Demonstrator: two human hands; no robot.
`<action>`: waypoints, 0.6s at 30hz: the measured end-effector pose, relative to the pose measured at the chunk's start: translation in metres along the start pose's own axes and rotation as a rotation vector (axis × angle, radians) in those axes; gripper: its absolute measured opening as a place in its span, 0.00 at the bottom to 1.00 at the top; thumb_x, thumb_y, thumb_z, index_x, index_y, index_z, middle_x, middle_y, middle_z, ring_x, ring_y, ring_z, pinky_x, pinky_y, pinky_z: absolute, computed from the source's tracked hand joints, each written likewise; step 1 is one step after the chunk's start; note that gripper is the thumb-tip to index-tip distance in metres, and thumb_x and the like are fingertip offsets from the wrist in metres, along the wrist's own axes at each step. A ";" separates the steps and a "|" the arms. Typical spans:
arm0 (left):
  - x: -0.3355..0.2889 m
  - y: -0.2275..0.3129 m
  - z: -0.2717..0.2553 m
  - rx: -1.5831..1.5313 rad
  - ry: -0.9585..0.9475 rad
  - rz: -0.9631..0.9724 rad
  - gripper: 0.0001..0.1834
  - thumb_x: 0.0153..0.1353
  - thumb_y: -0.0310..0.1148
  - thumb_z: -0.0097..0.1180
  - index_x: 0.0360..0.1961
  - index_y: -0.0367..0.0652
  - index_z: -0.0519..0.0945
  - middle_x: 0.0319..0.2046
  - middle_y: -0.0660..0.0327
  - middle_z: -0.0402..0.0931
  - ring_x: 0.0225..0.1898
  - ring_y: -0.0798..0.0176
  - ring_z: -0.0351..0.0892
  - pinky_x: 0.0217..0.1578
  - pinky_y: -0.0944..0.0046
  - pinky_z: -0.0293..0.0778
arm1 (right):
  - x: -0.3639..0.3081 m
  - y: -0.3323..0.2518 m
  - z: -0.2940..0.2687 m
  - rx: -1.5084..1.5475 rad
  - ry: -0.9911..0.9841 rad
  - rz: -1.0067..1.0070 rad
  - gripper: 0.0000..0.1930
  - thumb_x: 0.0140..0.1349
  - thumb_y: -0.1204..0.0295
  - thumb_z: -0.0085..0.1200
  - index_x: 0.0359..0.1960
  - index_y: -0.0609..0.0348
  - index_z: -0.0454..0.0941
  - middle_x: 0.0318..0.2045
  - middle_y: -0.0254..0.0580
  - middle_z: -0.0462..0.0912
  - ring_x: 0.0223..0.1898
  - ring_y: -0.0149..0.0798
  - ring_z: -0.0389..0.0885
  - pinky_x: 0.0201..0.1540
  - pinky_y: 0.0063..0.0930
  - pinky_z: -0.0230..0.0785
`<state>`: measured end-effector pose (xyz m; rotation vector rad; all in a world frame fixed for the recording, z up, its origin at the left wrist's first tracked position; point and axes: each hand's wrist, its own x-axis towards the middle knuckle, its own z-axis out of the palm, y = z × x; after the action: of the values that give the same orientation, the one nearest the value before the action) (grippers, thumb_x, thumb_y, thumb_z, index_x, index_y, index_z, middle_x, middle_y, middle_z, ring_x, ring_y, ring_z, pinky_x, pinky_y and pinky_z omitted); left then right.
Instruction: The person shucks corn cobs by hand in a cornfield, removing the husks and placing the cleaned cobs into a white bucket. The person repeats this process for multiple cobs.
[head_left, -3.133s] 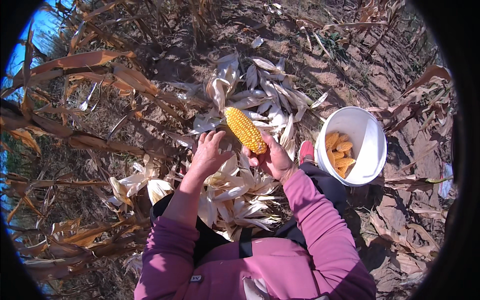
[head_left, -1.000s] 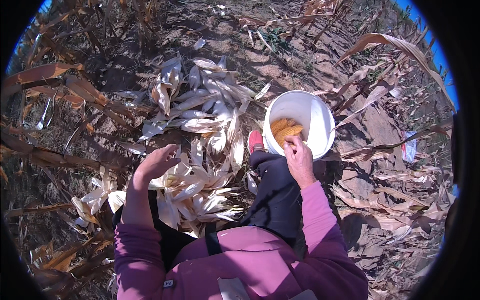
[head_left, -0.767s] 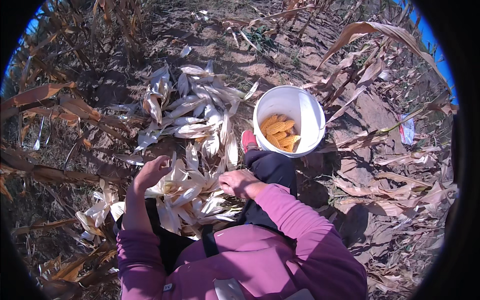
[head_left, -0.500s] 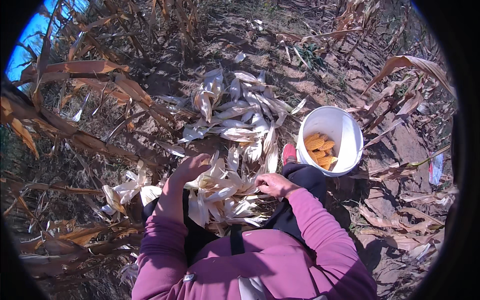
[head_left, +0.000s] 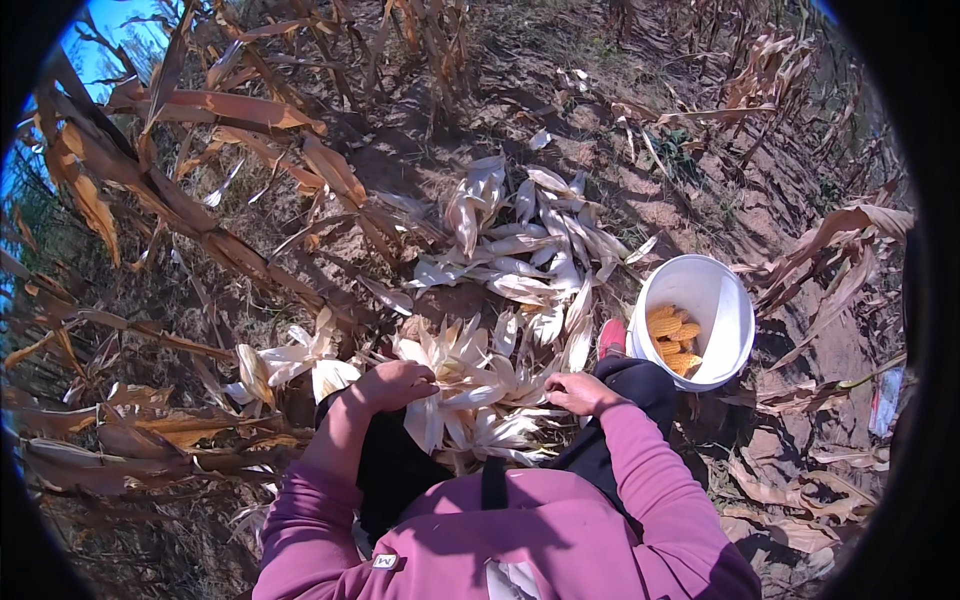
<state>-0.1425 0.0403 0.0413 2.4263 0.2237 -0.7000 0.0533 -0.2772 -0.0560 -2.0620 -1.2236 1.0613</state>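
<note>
Over the near heap of pale dry corn husks [head_left: 470, 372], my left hand [head_left: 397, 385] hovers at the left side, above my left thigh. Its fingers point right, loosely bent, and no object shows in them. On the right of the same heap, beside my right knee, my right hand [head_left: 580, 391] has its fingers curled in; whatever they may hold is hidden. A white bucket [head_left: 738, 330] stands beyond my right knee. Several husked yellow ears of corn [head_left: 674, 335] lie in its bottom.
A second pile of husk-covered ears [head_left: 535, 250] lies farther ahead on the dirt. Dry corn stalks [head_left: 190, 215] lean in from the left. A red shoe [head_left: 612, 338] touches the bucket's side. Dry leaves [head_left: 800, 495] litter the ground at right.
The whole view has shifted, so the bucket and husks appear farther right and lower. My left hand has drawn slightly left, its fingers lowered. My right hand stays near the knee.
</note>
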 end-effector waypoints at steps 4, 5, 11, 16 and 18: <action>0.002 0.003 0.015 -0.023 -0.075 0.035 0.20 0.68 0.45 0.43 0.51 0.44 0.76 0.46 0.51 0.78 0.49 0.48 0.76 0.51 0.55 0.70 | -0.003 -0.009 -0.002 -0.069 -0.011 0.054 0.18 0.62 0.58 0.49 0.48 0.55 0.75 0.41 0.53 0.81 0.45 0.54 0.79 0.49 0.41 0.69; 0.000 0.006 0.009 -0.101 -0.021 0.062 0.19 0.68 0.44 0.43 0.51 0.44 0.76 0.46 0.51 0.78 0.49 0.48 0.76 0.50 0.56 0.70 | -0.004 -0.011 -0.003 -0.081 -0.027 0.055 0.19 0.62 0.57 0.49 0.49 0.54 0.75 0.42 0.53 0.81 0.45 0.54 0.78 0.49 0.41 0.69; 0.021 0.080 -0.047 -0.036 0.497 0.295 0.15 0.61 0.32 0.53 0.48 0.40 0.74 0.45 0.52 0.76 0.47 0.47 0.75 0.49 0.55 0.70 | -0.009 -0.011 -0.012 -0.232 -0.233 0.064 0.20 0.58 0.64 0.51 0.50 0.60 0.73 0.45 0.53 0.79 0.49 0.54 0.76 0.53 0.42 0.67; 0.037 0.048 -0.027 0.041 0.347 -0.002 0.23 0.62 0.42 0.52 0.54 0.41 0.70 0.50 0.52 0.72 0.51 0.47 0.71 0.56 0.44 0.61 | 0.037 -0.057 -0.053 -0.226 -0.261 0.052 0.23 0.57 0.61 0.53 0.53 0.58 0.71 0.47 0.52 0.78 0.52 0.51 0.75 0.52 0.42 0.68; 0.032 0.040 -0.029 0.130 0.172 -0.010 0.27 0.62 0.46 0.53 0.57 0.41 0.69 0.53 0.52 0.71 0.56 0.49 0.69 0.58 0.42 0.59 | 0.058 -0.031 -0.053 -0.293 -0.159 0.094 0.20 0.58 0.61 0.55 0.49 0.58 0.74 0.42 0.50 0.80 0.47 0.51 0.78 0.50 0.44 0.70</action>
<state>-0.0908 0.0250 0.0644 2.6140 0.2666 -0.5248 0.0986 -0.2131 -0.0240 -2.3107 -1.4459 1.1657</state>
